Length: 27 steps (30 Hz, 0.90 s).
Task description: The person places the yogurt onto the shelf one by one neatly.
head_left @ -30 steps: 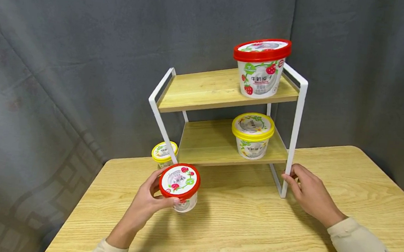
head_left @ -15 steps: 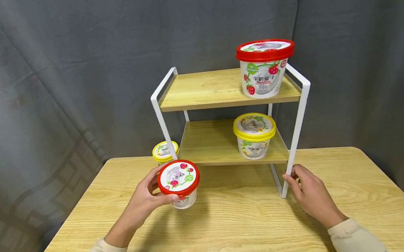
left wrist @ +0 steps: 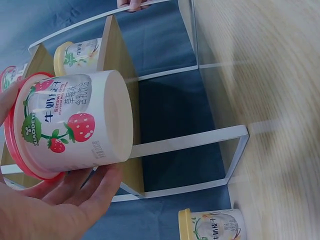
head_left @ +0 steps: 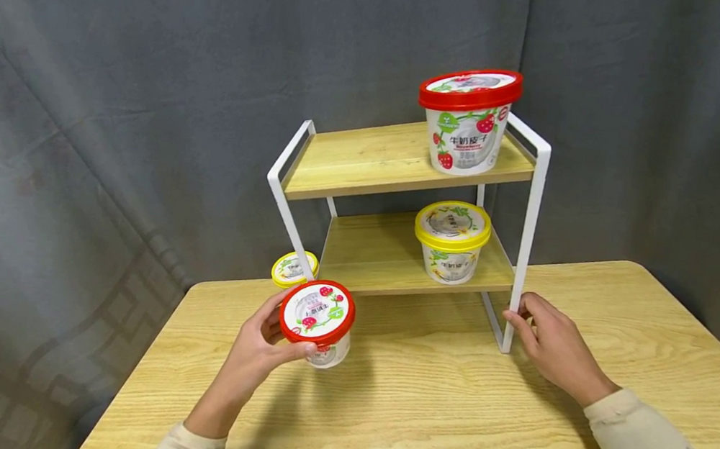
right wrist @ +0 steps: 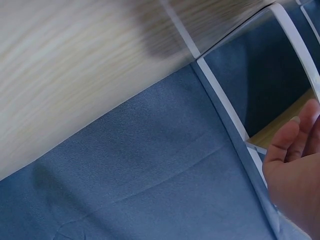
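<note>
My left hand (head_left: 260, 341) grips a tub with a red lid and strawberry print (head_left: 317, 312), thumb in front and fingers round the far side. The left wrist view shows this strawberry tub (left wrist: 75, 122) held over the table, its pale base uncovered. It overlaps the front left leg of a two-tier shelf rack (head_left: 360, 159) in the head view. At the rack's front right leg, my right hand (head_left: 556, 348) pinches the white frame low down between thumb and fingers. The right wrist view has my right hand (right wrist: 297, 160) at its edge, partly cut off.
Another red-lidded tub (head_left: 467, 123) stands on the upper tier at the right. Below it, a yellow-lidded tub (head_left: 451, 242) sits on the lower tier. A second yellow-lidded tub (head_left: 293, 269) is on the table (head_left: 421, 404) behind the left leg. Grey curtain (head_left: 152, 89) hangs behind.
My left hand has raised the strawberry tub slightly, away from me and a touch left. My right hand keeps its hold on the rack's leg.
</note>
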{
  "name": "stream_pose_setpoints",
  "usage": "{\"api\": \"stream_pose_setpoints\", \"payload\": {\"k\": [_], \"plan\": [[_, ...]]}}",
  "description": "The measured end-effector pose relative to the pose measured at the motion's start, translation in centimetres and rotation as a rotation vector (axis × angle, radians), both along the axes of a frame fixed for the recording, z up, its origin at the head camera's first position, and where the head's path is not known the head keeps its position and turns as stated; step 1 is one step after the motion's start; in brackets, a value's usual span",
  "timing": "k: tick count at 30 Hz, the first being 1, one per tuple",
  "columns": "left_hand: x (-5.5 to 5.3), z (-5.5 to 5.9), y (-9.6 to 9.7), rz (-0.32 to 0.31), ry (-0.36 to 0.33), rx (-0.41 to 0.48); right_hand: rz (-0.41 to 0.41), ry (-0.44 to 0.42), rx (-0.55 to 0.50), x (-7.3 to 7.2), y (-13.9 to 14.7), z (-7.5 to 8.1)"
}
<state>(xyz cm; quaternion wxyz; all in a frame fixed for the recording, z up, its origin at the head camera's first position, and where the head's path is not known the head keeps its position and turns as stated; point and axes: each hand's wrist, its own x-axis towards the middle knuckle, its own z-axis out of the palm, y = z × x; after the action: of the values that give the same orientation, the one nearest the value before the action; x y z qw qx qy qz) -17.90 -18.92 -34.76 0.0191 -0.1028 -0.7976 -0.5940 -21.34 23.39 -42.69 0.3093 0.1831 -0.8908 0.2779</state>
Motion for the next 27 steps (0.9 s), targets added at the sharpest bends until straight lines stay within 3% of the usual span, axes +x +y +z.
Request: {"api": "stream_pose_setpoints", "payload": {"k": [13,27], "plan": [[0.0,1.3,0.3,0.070,0.020,0.006,-0.002,0.008,0.006,0.0,-0.1,0.0],[0.1,2.5,0.7,0.088,0.034,0.020,-0.004,0.006,0.014,0.0,0.0,0.0]]}}
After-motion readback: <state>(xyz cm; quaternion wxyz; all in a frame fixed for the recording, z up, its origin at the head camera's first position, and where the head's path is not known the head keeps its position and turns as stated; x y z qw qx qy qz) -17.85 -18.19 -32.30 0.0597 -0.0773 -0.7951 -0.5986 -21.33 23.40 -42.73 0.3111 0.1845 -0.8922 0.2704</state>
